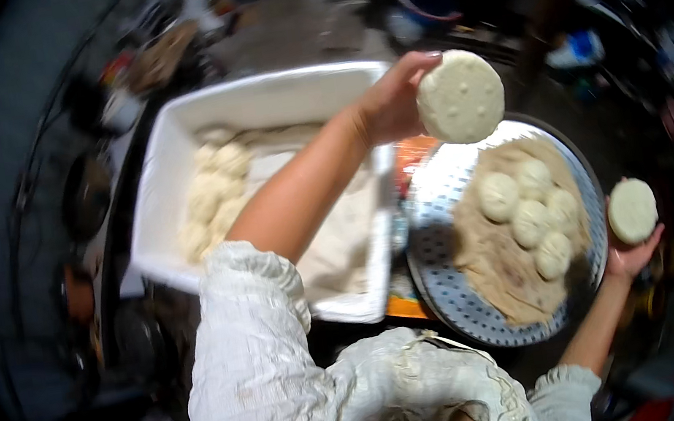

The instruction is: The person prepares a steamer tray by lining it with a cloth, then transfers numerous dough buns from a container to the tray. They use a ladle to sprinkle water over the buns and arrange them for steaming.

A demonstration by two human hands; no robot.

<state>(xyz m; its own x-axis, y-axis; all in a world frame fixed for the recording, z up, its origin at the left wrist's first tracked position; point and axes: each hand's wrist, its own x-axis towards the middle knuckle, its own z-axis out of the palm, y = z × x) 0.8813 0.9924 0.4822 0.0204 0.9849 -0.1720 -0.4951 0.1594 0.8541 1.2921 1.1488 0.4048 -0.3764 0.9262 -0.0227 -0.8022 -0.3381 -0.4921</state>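
My left hand [392, 99] is raised above the gap between a white tub and a round steamer tray. Its fingers and thumb grip a pale, round bun [460, 97], whose flat face shows several small bumps. Off the tray's right side, my right hand [631, 255] holds a second round bun [633, 211], with fingers around its edge and beneath it. The perforated metal steamer tray [437, 261] carries a beige cloth [495, 279]. Several pleated buns [530, 223] sit clustered on that cloth.
The deep white tub [336, 74] has pale buns [215, 188] heaped along its left side, beside whitish cloth [340, 235]. An orange package [413, 154] lies between tub and tray. Beyond are a dark bucket [429, 7] and blurred clutter. A dark round pan [87, 196] stands at left.
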